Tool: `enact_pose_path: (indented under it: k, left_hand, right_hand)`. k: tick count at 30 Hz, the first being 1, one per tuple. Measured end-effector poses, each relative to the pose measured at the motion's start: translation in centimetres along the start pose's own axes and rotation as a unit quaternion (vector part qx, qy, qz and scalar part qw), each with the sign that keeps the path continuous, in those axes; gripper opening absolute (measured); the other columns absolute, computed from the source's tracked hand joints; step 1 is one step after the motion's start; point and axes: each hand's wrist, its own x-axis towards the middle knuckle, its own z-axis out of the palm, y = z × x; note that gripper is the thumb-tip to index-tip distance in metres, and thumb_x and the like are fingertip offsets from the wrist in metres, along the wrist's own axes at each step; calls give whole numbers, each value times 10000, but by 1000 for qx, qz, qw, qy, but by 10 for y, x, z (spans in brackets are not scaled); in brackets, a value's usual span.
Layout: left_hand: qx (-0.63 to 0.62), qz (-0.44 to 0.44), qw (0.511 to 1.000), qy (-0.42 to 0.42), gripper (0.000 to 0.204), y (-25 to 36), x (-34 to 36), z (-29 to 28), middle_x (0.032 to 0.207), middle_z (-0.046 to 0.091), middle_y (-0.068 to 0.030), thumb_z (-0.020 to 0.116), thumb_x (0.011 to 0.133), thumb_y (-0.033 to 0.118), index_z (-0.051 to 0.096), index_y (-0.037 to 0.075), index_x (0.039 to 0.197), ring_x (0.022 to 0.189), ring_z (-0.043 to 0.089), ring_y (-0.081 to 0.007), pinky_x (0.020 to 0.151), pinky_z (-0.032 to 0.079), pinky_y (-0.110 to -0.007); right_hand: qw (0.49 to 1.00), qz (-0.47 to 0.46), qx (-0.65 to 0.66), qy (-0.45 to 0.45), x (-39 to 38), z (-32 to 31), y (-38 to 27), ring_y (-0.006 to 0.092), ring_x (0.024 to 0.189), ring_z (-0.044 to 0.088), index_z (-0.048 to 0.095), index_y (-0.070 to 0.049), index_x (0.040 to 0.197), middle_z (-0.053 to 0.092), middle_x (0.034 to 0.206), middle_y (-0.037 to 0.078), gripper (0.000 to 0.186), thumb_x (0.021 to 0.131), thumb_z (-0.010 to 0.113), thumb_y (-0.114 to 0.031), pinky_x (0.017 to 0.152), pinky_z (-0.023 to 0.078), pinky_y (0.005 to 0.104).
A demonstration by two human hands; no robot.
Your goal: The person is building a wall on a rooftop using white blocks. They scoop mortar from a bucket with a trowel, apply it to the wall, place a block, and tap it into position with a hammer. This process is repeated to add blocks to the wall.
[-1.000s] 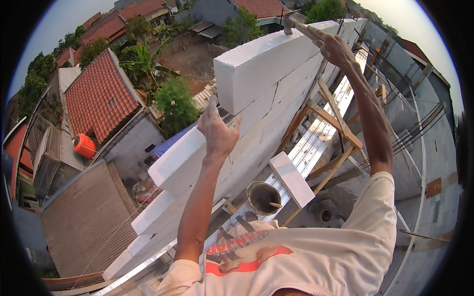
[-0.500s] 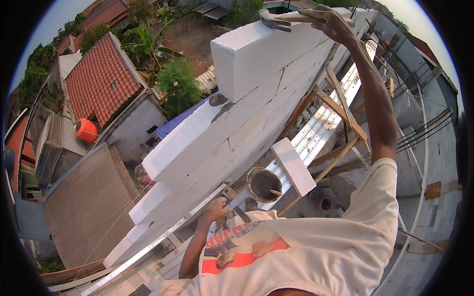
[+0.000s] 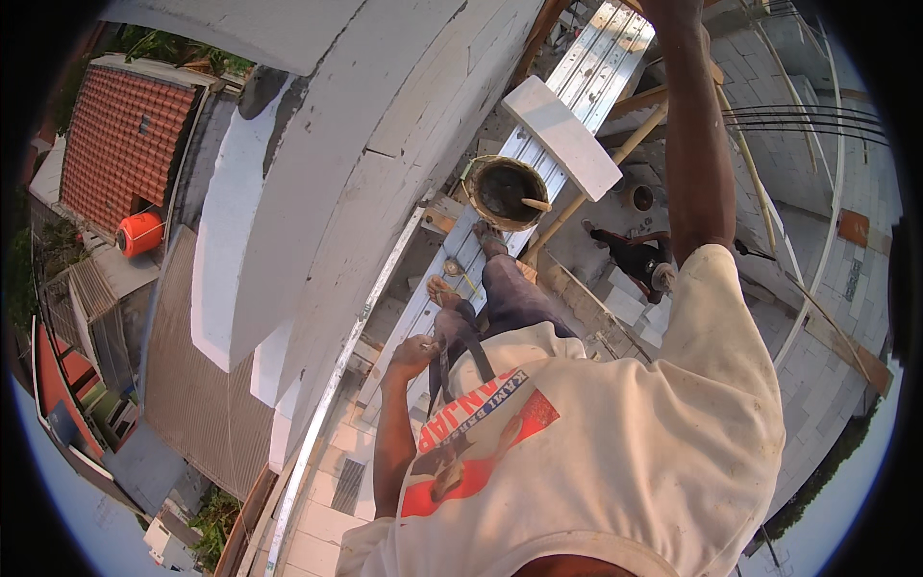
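My left hand, fingers curled, is beside the wall's metal edge strip and a dark strap hanging from my front; what it holds, if anything, is hidden. My right forearm reaches up past the upper edge, with the hand out of the picture. To the left rises a wall of white blocks, its end stepped, with grey mortar on one ledge. A bucket of grey mortar, with a wooden-handled tool in it, stands on the metal plank by my feet.
I stand on a ribbed metal plank, with a loose white block lying across it. Bamboo poles brace it. Another person is far below on the right. Beyond the wall drop tiled and corrugated roofs.
The view has tipped down toward my feet. The right hand, earlier holding a hammer-like tool on top of the wall, has gone out of sight at the upper edge. The bucket and block stay put.
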Motion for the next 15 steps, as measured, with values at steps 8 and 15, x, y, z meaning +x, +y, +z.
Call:
enact_pose_path:
  k: [8, 15]
  left_hand:
    - [-335, -89, 938, -15, 548, 27, 194, 0, 1245, 716, -115, 697, 1001, 349, 600, -1, 1412, 1179, 683, -221, 973, 527, -389]
    - [-520, -99, 848, 16, 735, 52, 481, 64, 1609, 438, -190, 630, 1072, 399, 320, 18, 1620, 1490, 451, -386, 1179, 403, -561]
  right_hand:
    - [740, 443, -103, -495, -589, 119, 233, 370, 1145, 712, 754, -73, 1249, 748, 1228, 190, 356, 895, 714, -71, 1017, 541, 468]
    - [711, 107, -399, -570, -773, 212, 345, 250, 1253, 503, 692, 6, 1267, 716, 1196, 86, 389, 915, 643, -154, 975, 334, 441]
